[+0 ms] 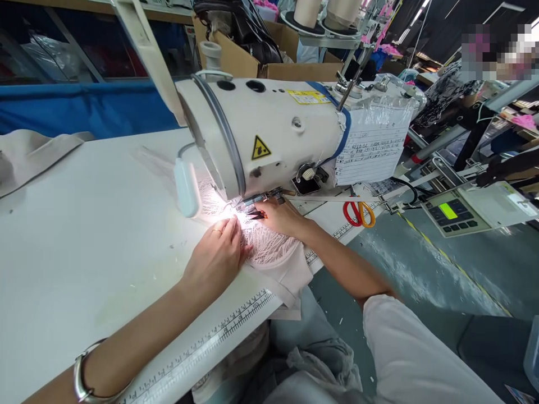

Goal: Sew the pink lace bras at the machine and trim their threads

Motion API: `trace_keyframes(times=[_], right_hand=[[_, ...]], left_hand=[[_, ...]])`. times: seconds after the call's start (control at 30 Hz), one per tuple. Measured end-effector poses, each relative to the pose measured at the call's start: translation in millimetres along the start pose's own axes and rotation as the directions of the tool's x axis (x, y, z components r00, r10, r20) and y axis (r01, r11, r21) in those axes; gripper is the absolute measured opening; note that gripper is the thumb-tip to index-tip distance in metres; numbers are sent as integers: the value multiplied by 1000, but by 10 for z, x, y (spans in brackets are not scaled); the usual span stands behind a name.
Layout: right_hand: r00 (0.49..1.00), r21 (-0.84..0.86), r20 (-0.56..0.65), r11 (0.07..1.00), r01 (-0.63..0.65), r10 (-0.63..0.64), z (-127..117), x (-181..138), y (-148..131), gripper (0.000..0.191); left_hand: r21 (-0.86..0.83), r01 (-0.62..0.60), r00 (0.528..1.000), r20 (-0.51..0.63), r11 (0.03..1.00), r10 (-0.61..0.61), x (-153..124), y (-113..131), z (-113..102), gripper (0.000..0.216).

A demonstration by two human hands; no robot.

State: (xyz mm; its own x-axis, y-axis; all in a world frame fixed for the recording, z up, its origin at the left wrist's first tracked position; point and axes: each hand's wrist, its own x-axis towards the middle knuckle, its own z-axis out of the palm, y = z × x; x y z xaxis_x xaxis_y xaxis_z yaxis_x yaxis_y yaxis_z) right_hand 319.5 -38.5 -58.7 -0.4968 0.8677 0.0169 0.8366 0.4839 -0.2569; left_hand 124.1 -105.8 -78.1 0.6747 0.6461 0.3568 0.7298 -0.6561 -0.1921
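A white sewing machine (pixel 269 129) stands on a white table (pixel 84 224). Pale pink lace fabric (pixel 273 252) lies under its needle area, lit brightly by the machine lamp, and hangs over the table's front edge. My left hand (pixel 217 255) rests flat on the lace just left of the needle, fingers together, a ring on one finger. My right hand (pixel 280 216) lies on the lace to the right of the needle, with a small dark tool under its fingers; the glare hides exactly how it is held.
Red- and yellow-handled scissors (pixel 359 213) lie on the table right of the machine. A control panel (pixel 452 214) with a green display sits further right. A ruler strip (pixel 219 331) runs along the table's front edge. Cardboard boxes (pixel 252 56) and thread cones stand behind.
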Motion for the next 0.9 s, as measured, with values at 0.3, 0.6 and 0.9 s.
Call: trace_keyframes(times=[0.3, 0.6, 0.9], right_hand=[[1000, -29, -6, 1000, -2, 2, 100, -13, 59, 25], [992, 55, -101, 996, 75, -69, 170, -31, 177, 22], [953, 21, -101, 957, 290, -286, 75, -123, 188, 56]], left_hand=[[-98, 110, 994, 33, 989, -108, -7, 56, -12, 38], [-159, 172, 985, 47, 972, -167, -39, 85, 16, 36], [-248, 194, 981, 72, 949, -182, -51, 58, 22, 36]])
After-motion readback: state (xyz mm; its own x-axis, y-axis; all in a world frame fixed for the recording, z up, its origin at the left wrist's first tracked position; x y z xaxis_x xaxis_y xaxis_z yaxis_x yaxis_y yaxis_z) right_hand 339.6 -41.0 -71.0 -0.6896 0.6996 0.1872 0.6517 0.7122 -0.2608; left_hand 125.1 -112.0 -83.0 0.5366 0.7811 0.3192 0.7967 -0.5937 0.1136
